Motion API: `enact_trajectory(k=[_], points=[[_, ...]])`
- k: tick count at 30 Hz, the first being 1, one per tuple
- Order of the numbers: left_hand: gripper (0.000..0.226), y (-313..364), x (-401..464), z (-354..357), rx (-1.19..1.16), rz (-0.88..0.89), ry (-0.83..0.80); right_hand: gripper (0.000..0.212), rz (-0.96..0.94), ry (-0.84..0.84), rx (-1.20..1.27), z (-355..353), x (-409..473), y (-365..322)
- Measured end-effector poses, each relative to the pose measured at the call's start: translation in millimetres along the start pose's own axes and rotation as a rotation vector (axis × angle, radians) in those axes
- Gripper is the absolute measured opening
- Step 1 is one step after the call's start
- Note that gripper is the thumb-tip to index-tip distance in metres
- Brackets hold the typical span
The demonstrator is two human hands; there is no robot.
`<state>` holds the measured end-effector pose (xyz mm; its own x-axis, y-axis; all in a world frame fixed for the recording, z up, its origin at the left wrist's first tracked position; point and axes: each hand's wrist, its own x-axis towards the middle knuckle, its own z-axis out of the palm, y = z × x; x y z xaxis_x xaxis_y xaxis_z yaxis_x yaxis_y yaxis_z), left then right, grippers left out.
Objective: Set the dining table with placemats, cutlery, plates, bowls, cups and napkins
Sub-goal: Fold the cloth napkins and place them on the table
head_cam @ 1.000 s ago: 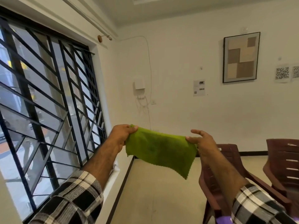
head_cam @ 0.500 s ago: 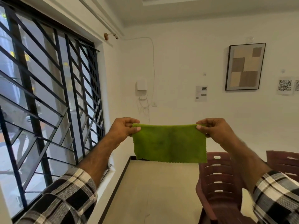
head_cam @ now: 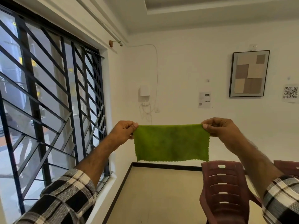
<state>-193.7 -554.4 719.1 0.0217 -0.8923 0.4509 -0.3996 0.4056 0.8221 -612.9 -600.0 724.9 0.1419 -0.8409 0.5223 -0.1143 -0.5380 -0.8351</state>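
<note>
The left hand [head_cam: 123, 132] pinched the upper left corner of the green napkin [head_cam: 171, 143]; the right hand [head_cam: 217, 128] pinched the upper right corner. The cloth hung spread between them in mid-air, above the floor and left of the maroon chair [head_cam: 224, 191]; no table was in view. It appeared light, limp and unbreakable, its zigzag lower edge free. Corners or the top edge looked the best holds.

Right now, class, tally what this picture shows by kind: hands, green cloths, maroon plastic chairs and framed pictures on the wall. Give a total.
Hands: 2, left hand and right hand
Green cloth: 1
Maroon plastic chairs: 2, near chair, far chair partly cut off
Framed picture: 1
Total: 6
</note>
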Motion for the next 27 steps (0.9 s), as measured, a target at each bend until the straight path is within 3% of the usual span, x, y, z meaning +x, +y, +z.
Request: enact_trajectory(k=[3,9,16,23,27], points=[[0.032,-16,2,2,0.123,-0.08,-0.028,0.011,0.019,0.003,-0.071,7,6,-7],[0.011,-68,-10,48,0.601,-0.268,-0.294,0.011,-0.029,-0.225,-0.576,52,31,-38],[0.047,-20,-6,153,-0.094,-0.061,-0.196,0.008,-0.051,-0.351,-0.903,64,34,-56],[0.023,30,14,208,-0.291,0.008,-0.184,0.01,-0.01,-0.297,-0.938,19,29,-73],[0.022,34,14,222,-0.348,0.022,-0.247,0.013,-0.037,-0.25,-0.877,-4,23,-79]])
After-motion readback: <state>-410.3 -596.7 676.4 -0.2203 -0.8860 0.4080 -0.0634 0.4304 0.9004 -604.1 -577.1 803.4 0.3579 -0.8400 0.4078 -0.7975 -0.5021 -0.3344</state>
